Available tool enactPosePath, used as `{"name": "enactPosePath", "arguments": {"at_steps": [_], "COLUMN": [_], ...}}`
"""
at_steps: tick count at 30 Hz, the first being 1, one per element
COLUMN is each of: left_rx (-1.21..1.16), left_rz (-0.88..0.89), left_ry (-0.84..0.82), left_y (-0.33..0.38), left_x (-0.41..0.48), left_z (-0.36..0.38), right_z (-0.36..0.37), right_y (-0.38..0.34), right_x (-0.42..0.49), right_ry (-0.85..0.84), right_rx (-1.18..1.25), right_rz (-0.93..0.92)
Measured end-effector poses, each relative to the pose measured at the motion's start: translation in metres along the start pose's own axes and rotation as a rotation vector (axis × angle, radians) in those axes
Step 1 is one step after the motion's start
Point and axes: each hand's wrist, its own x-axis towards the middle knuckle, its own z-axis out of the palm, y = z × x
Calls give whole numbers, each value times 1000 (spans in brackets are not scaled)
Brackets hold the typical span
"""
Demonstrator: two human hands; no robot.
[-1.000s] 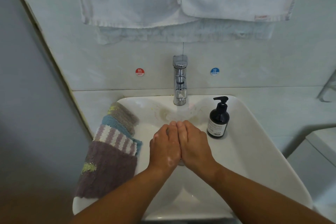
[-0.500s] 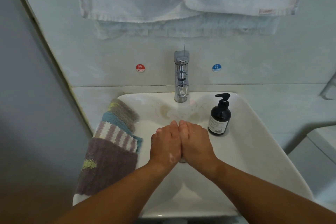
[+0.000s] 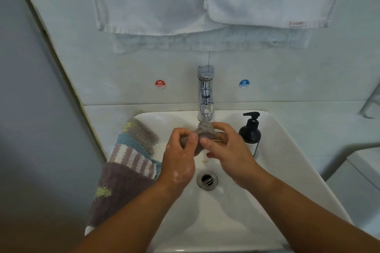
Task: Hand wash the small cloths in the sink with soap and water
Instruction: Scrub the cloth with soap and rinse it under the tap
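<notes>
I note left hand [image 3: 178,156] and right hand [image 3: 230,153] both gripping one small grey cloth [image 3: 204,130] beneath the faucet [image 3: 205,92], above the sink [image 3: 287,160]; folded cloths [image 3: 127,181] lie left.

Grey cloth [image 3: 203,129] bunched over sink [image 3: 226,222] — striped cloths [image 3: 127,170] drape its rim.

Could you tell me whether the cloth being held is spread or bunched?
Bunched: left hand and right hand grip the cloth as a wad below the faucet.
</notes>
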Motion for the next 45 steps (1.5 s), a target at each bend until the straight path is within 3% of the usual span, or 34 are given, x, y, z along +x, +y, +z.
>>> {"name": "enactPosePath", "arguments": {"at_steps": [6, 11, 14, 19, 26, 34, 45], "left_rx": [-32, 142, 110, -28, -187, -234, -278], "left_rz": [-19, 24, 9, -53, -114, -91, -211], "left_ry": [-250, -280, -250, -291, -334, -245, -204], "left_y": [8, 13, 12, 10, 16, 19, 18], "left_x": [8, 13, 15, 18, 15, 22, 28], "left_z": [-24, -31, -37, -49, -48, -62, -86], "right_z": [-12, -11, -13, -29, -27, -41, -59], "right_y": [-12, -19, -19, -15, -9, -8, 1], "right_x": [8, 7, 7, 12, 15, 15, 17], "right_ry": [-69, -53, -17, -26, -121, -147, -155], "right_rx": [-135, -340, -352, -272, 153, 100, 198], "right_rz": [-81, -152, -190, -95, -9, 31, 79]}}
